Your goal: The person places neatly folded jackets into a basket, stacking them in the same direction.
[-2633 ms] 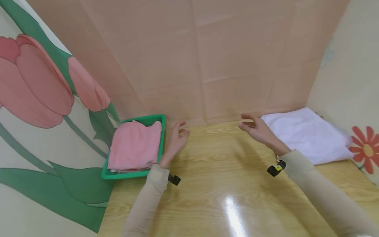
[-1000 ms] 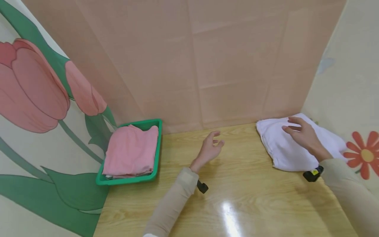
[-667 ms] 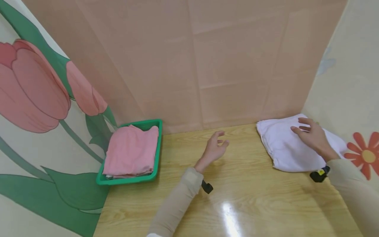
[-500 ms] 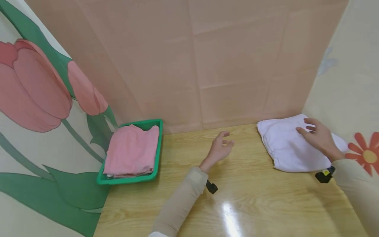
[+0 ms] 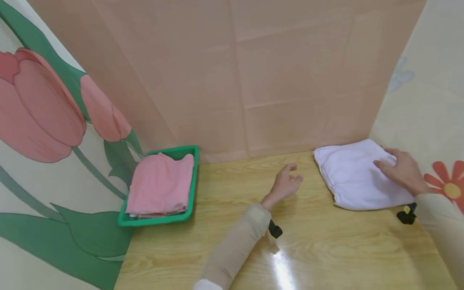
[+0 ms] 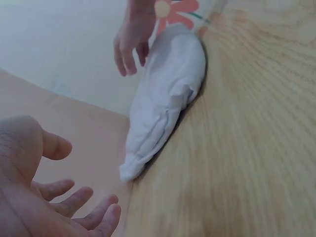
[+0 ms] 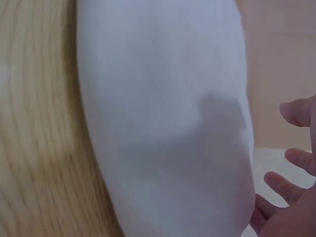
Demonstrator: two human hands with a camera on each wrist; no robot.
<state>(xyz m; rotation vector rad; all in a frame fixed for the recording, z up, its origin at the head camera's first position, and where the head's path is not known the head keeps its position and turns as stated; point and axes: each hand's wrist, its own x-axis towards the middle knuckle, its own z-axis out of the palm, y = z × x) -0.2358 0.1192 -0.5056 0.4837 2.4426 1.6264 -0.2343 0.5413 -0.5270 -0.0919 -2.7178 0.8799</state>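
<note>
A folded white cloth (image 5: pixel 357 175) lies on the wooden table (image 5: pixel 326 241) at the right. Over its right edge is my right hand (image 5: pixel 405 171), fingers loosely bent. In the right wrist view the cloth (image 7: pixel 158 89) fills the middle, and the right hand's fingers (image 7: pixel 284 187) are spread at its side; the lowest fingertips reach its edge, and whether they touch cannot be told. My left hand (image 5: pixel 283 186) hovers above the table left of the cloth and holds nothing. Its fingers (image 6: pixel 81 202) are spread and slightly bent in the left wrist view.
A green tray (image 5: pixel 195 177) at the left holds folded pink cloth (image 5: pixel 161 185). A tan sheet (image 5: pixel 232 80) hangs behind the table. Walls with painted flowers (image 5: pixel 451 189) stand close on both sides.
Both hands have moved right. My right hand has passed across the white cloth to its right edge; my left hand has come from beside the green tray toward the cloth.
</note>
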